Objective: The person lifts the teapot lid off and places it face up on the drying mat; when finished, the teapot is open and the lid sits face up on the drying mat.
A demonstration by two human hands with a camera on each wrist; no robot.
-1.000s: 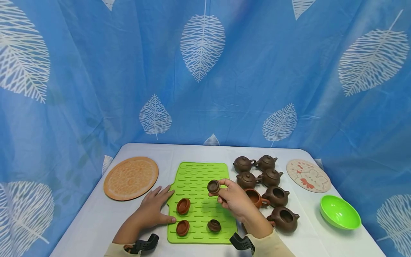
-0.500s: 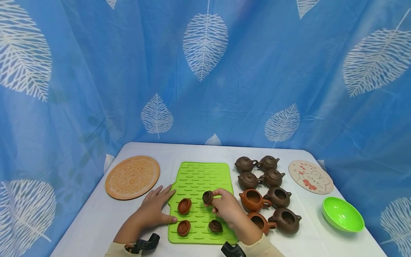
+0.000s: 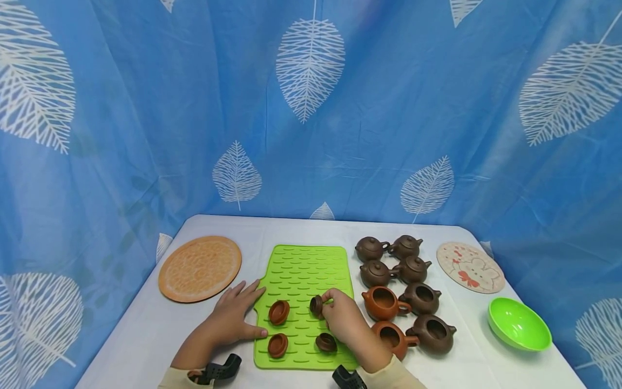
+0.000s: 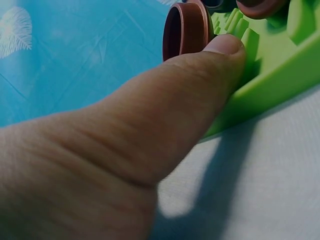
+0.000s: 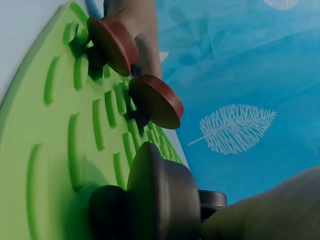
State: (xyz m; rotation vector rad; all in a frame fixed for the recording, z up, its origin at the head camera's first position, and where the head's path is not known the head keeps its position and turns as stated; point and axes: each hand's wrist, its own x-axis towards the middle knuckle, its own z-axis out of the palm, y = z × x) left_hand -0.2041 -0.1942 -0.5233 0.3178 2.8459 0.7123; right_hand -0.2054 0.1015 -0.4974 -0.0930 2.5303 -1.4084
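Observation:
My right hand (image 3: 346, 319) pinches a dark brown teapot lid (image 3: 316, 307) between thumb and fingers, on edge and close over the green ridged mat (image 3: 306, 270). A second dark lid (image 3: 326, 342) lies tilted, hollow side up, just nearer than that hand; it looms large in the right wrist view. Two reddish-brown lids, one farther (image 3: 279, 312) and one nearer (image 3: 277, 345), rest hollow side up on the mat's left part. With fingers spread, my left hand (image 3: 232, 316) rests at the mat's left edge, its thumb (image 4: 220, 55) reaching over the rim.
Right of the mat stand two reddish teapots (image 3: 384, 303) and two dark teapots (image 3: 434, 335), all without lids. Behind them are several lidded dark teapots (image 3: 370, 248). A green bowl (image 3: 519, 324) and rabbit-print round mat (image 3: 470, 267) lie far right, a tan round mat (image 3: 200, 268) left.
My right hand has come down toward me and slightly left with the dark lid, turning it from facing up to on edge. The left hand has stayed in place.

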